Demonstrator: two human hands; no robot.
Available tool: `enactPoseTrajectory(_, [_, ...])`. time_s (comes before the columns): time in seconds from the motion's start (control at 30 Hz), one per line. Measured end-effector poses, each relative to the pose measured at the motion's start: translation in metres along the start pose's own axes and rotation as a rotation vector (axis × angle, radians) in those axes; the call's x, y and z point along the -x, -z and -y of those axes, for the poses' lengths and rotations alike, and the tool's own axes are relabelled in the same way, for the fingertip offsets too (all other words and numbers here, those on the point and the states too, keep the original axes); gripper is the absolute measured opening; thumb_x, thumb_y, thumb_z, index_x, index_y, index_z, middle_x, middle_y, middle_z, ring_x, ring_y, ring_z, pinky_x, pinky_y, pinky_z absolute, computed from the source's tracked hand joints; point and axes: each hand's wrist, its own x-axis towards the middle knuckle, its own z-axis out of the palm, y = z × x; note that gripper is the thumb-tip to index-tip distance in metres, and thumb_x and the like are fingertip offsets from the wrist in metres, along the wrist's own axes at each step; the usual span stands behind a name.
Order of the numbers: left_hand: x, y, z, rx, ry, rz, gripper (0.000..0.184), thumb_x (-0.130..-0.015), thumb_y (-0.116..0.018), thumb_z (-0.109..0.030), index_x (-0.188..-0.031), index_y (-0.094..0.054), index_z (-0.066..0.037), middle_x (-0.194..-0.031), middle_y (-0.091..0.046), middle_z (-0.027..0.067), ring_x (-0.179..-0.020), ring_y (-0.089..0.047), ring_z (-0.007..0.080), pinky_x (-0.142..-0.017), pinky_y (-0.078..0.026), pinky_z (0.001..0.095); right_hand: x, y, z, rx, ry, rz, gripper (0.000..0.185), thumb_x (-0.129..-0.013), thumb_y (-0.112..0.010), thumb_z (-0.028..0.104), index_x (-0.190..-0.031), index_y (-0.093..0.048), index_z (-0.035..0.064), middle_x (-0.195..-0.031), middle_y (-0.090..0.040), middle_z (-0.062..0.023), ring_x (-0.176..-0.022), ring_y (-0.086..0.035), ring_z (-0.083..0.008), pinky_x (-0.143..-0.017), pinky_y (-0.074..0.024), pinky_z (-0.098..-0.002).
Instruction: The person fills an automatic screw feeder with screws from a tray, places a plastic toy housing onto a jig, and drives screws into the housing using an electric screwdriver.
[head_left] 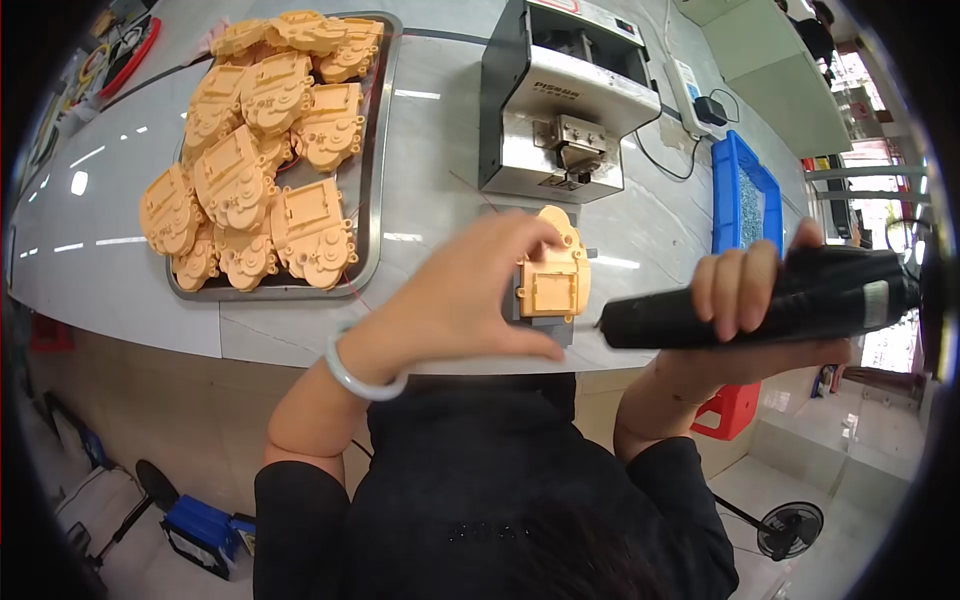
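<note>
A yellow-orange plastic housing (555,285) rests on a grey fixture (525,332) near the table's front edge. My left hand (470,285), slightly blurred, is beside its left side with thumb and fingers spread apart; whether a fingertip touches the housing I cannot tell. To the right, my right hand (740,290) is wrapped around a black electric screwdriver (650,318). The tool lies nearly level, its tip pointing left toward the housing.
A metal tray (372,220) at left holds several stacked orange housings (235,175). Behind the fixture stands a screw feeder machine (570,100). A blue bin (727,190) with small bluish pieces and a power strip (685,90) are at right.
</note>
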Motion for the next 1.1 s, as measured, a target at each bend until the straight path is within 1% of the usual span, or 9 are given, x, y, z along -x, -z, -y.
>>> enactPoseTrajectory(0.03, [-0.001, 0.001, 0.014, -0.125, -0.040, -0.126, 0.088, -0.052, -0.082, -0.038, -0.121, -0.040, -0.003, -0.109, -0.050, 0.0127, -0.104, -0.048, 0.0272, -0.087, -0.041, 0.0335, -0.006, -0.003, -0.003, 0.075, 0.032, -0.056, 0.089, -0.072, -0.048, 0.071, -0.126, -0.034, 0.0019, -0.061, -0.045, -0.0015, -0.045, -0.044, -0.0104, -0.046, -0.0382, -0.0254])
enactPoseTrajectory(0.1, [-0.006, -0.012, 0.037, -0.079, -0.057, -0.203, 0.092, -0.051, -0.082, -0.038, -0.124, -0.038, -0.004, -0.114, -0.047, 0.0135, -0.111, -0.042, 0.0290, -0.092, -0.037, 0.0351, -0.016, -0.010, -0.014, 0.228, 0.093, -0.168, 0.094, -0.069, -0.043, 0.077, -0.126, -0.034, 0.0015, -0.061, -0.044, -0.0017, -0.047, -0.043, -0.0102, -0.048, -0.0376, -0.0261])
enactPoseTrajectory(0.17, [-0.011, -0.022, 0.047, -0.043, -0.040, -0.229, 0.094, -0.050, -0.082, -0.037, -0.126, -0.037, -0.005, -0.118, -0.045, 0.0141, -0.115, -0.039, 0.0306, -0.095, -0.033, 0.0366, -0.024, -0.010, -0.031, 0.268, 0.072, -0.148, 0.106, -0.062, -0.031, 0.086, -0.124, -0.034, 0.0003, -0.061, -0.044, -0.0046, -0.048, -0.042, -0.0140, -0.050, -0.0380, -0.0293])
enactPoseTrajectory(0.23, [-0.014, -0.030, 0.053, -0.014, 0.012, -0.198, 0.094, -0.050, -0.081, -0.036, -0.127, -0.037, -0.005, -0.121, -0.044, 0.0147, -0.117, -0.037, 0.0321, -0.097, -0.031, 0.0381, -0.028, -0.010, -0.046, 0.294, 0.062, -0.050, 0.108, -0.059, -0.030, 0.088, -0.123, -0.034, 0.0000, -0.062, -0.046, -0.0072, -0.049, -0.044, -0.0159, -0.050, -0.0393, -0.0303])
enactPoseTrajectory(0.4, [-0.013, -0.039, 0.065, -0.078, -0.072, -0.247, 0.094, -0.051, -0.080, -0.037, -0.128, -0.036, -0.006, -0.123, -0.046, 0.0126, -0.114, -0.040, 0.0300, -0.099, -0.027, 0.0392, -0.027, -0.009, -0.070, 0.311, 0.016, 0.052, 0.110, -0.057, -0.031, 0.088, -0.123, -0.033, -0.0001, -0.064, -0.048, -0.0100, -0.050, -0.045, -0.0185, -0.051, -0.0405, -0.0315])
enactPoseTrajectory(0.53, [-0.014, -0.042, 0.065, -0.051, -0.026, -0.241, 0.094, -0.052, -0.078, -0.043, -0.127, -0.035, -0.007, -0.120, -0.046, 0.0142, -0.116, -0.040, 0.0303, -0.102, -0.020, 0.0473, -0.026, -0.007, -0.078, 0.298, 0.001, 0.080, 0.111, -0.057, -0.032, 0.088, -0.124, -0.033, -0.0001, -0.064, -0.048, -0.0101, -0.050, -0.045, -0.0188, -0.051, -0.0404, -0.0317])
enactPoseTrajectory(0.63, [-0.014, -0.046, 0.067, -0.103, -0.064, -0.304, 0.093, -0.051, -0.079, -0.037, -0.127, -0.035, -0.006, -0.116, -0.048, 0.0122, -0.105, -0.044, 0.0292, -0.095, -0.028, 0.0384, -0.026, -0.007, -0.080, 0.295, -0.037, 0.045, 0.111, -0.056, -0.033, 0.088, -0.125, -0.033, 0.0011, -0.064, -0.048, -0.0098, -0.050, -0.045, -0.0188, -0.052, -0.0400, -0.0323])
enactPoseTrajectory(0.93, [-0.014, -0.049, 0.071, -0.056, -0.065, -0.324, 0.090, -0.051, -0.078, -0.039, -0.125, -0.038, -0.007, -0.113, -0.049, 0.0129, -0.105, -0.044, 0.0294, -0.095, -0.027, 0.0398, -0.025, -0.004, -0.077, 0.296, -0.036, 0.157, 0.111, -0.055, -0.033, 0.089, -0.126, -0.033, 0.0042, -0.065, -0.045, -0.0077, -0.051, -0.042, -0.0175, -0.053, -0.0368, -0.0326])
enactPoseTrajectory(1.1, [-0.014, -0.049, 0.071, -0.058, -0.056, -0.333, 0.090, -0.051, -0.078, -0.040, -0.125, -0.038, -0.008, -0.115, -0.049, 0.0132, -0.108, -0.043, 0.0301, -0.097, -0.026, 0.0414, -0.024, -0.006, -0.077, 0.317, -0.021, 0.115, 0.111, -0.055, -0.033, 0.089, -0.126, -0.032, 0.0042, -0.065, -0.045, -0.0067, -0.050, -0.041, -0.0160, -0.053, -0.0357, -0.0323])
